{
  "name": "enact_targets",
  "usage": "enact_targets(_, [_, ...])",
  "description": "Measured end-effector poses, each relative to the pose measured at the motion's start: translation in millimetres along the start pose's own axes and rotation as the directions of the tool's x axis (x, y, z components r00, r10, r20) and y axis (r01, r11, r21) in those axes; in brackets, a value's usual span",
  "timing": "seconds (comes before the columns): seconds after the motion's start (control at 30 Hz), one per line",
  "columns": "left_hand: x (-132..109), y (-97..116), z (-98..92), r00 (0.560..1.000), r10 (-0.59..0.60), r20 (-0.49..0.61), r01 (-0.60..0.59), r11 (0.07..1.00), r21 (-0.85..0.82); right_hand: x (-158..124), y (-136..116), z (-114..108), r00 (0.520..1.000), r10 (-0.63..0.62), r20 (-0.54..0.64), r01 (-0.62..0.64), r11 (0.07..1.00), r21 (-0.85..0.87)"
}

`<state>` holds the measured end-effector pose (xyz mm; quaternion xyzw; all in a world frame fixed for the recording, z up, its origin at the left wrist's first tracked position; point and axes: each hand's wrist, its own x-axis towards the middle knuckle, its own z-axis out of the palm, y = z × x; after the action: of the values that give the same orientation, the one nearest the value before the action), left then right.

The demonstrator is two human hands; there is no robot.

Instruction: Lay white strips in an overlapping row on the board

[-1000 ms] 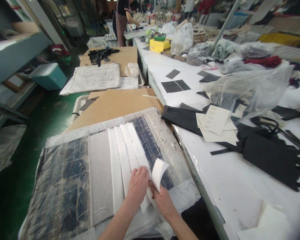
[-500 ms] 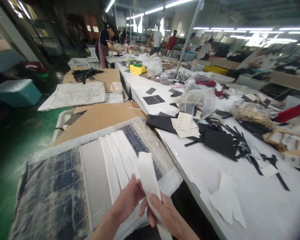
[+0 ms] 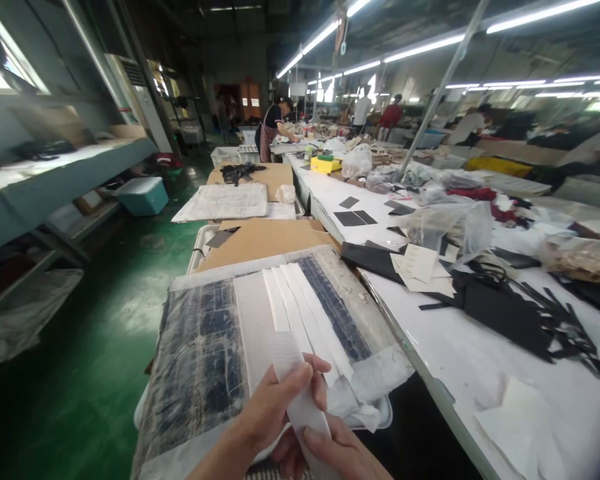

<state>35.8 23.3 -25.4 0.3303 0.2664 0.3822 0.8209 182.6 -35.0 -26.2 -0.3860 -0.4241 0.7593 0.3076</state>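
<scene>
Left hand [image 3: 267, 408]: grips smooth, flat white strip [image 3: 284, 350]
Right hand [image 3: 344, 445]: pinches strip's lower part
Board [image 3: 195, 347]: scuffed, creased covering

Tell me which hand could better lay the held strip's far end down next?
Probably the left hand: it holds the strip nearer that end and is closer to the other strips. The right hand holds it farther back.

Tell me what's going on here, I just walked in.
Someone's left hand and right hand both hold one white strip, the right hand nearer the bottom of the view. Beyond it, more white strips lie side by side, next to a pale gray sheet on a worn board. Black pieces lie on the long table to the right. Further back stands a person in a checked apron.
</scene>
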Motion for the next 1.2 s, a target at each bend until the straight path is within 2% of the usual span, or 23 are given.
enact_targets(0.1, [-20,9,-4.0,0.995,0.011,-0.097,0.008,0.981,0.191,5,-3,16,0.996,-0.012,0.094,0.004,0.997,0.08])
enact_targets(0.23, [-40,19,-13.4,0.98,0.116,-0.163,-0.046,0.925,0.378,11,1,38,0.999,-0.028,0.028,0.025,0.995,0.092])
enact_targets(0.3, [-48,22,-20.2,0.977,0.155,-0.15,-0.099,0.94,0.328,11,3,47,1.0,-0.013,-0.014,0.013,0.999,0.051])
enact_targets(0.4, [-57,24,-32.1,0.986,0.103,-0.132,-0.082,0.984,0.161,8,2,53,1.0,-0.013,-0.026,0.013,1.0,-0.01])
enact_targets(0.43, [-60,25,-36.1,0.984,0.104,-0.141,-0.076,0.978,0.196,8,1,54,1.0,-0.004,-0.018,0.004,1.0,-0.004])
enact_targets(0.47, [-62,25,-39.9,0.979,0.151,-0.138,-0.103,0.947,0.305,7,0,54,1.0,0.012,-0.007,-0.012,1.0,0.013])
enact_targets(0.5, [-65,25,-43.4,0.967,0.236,-0.096,-0.167,0.871,0.462,7,-1,54,1.0,0.031,0.003,-0.031,0.999,0.029])
enact_targets(0.57, [-68,23,-48.0,0.911,0.4,0.101,-0.345,0.605,0.718,7,-2,53,0.998,0.055,0.013,-0.056,0.998,0.039])
enact_targets(0.6, [-68,21,-48.7,0.876,0.448,0.179,-0.411,0.5,0.762,8,-2,53,0.998,0.059,0.013,-0.06,0.998,0.031])
enact_targets(0.63, [-68,18,-48.2,0.857,0.48,0.186,-0.434,0.479,0.763,9,-1,52,0.998,0.057,0.011,-0.057,0.998,0.017])
enact_targets(0.67, [-67,15,-46.8,0.867,0.485,0.114,-0.405,0.553,0.728,11,1,51,0.999,0.052,0.009,-0.052,0.999,0.007])
enact_targets(0.73, [-63,8,-42.9,0.916,0.373,-0.144,-0.247,0.811,0.531,14,7,48,0.999,0.051,0.003,-0.051,0.999,0.002])
enact_targets(0.77, [-61,6,-41.5,0.928,0.287,-0.237,-0.168,0.891,0.422,14,9,47,0.999,0.05,-0.005,-0.05,0.999,0.004])
enact_targets(0.8, [-60,3,-41.1,0.935,0.234,-0.266,-0.122,0.917,0.379,14,10,45,0.999,0.049,-0.011,-0.049,0.999,0.012])
enact_targets(0.83, [-58,2,-41.5,0.94,0.249,-0.233,-0.134,0.898,0.42,13,11,43,0.999,0.051,-0.015,-0.051,0.998,0.024])
enact_targets(0.87, [-57,0,-42.7,0.939,0.309,-0.151,-0.19,0.832,0.522,12,12,41,0.998,0.061,-0.013,-0.06,0.997,0.038])
enact_targets(0.93, [-54,-2,-45.3,0.897,0.439,0.054,-0.344,0.615,0.709,9,12,36,0.996,0.085,-0.003,-0.085,0.994,0.065])
enact_targets(0.97, [-52,-4,-45.5,0.881,0.465,0.085,-0.367,0.559,0.744,9,13,34,0.996,0.089,0.002,-0.089,0.994,0.069])
enact_targets(1.0, [-50,-6,-44.7,0.885,0.464,0.037,-0.335,0.579,0.743,9,15,31,0.996,0.086,0.001,-0.086,0.994,0.065])
enact_targets(1.03, [-47,-7,-42.8,0.897,0.436,-0.076,-0.261,0.659,0.705,10,17,28,0.997,0.077,-0.005,-0.077,0.995,0.062])
enact_targets(1.1, [-41,-10,-36.9,0.903,0.298,-0.31,-0.093,0.839,0.536,14,23,22,0.998,0.062,-0.019,-0.061,0.996,0.061])
enact_targets(1.13, [-38,-10,-33.7,0.901,0.223,-0.373,-0.034,0.892,0.451,17,26,19,0.998,0.064,-0.021,-0.063,0.996,0.063])
enact_targets(1.2, [-33,-10,-29.1,0.898,0.152,-0.414,0.011,0.93,0.367,22,32,12,0.997,0.073,-0.015,-0.072,0.995,0.07])
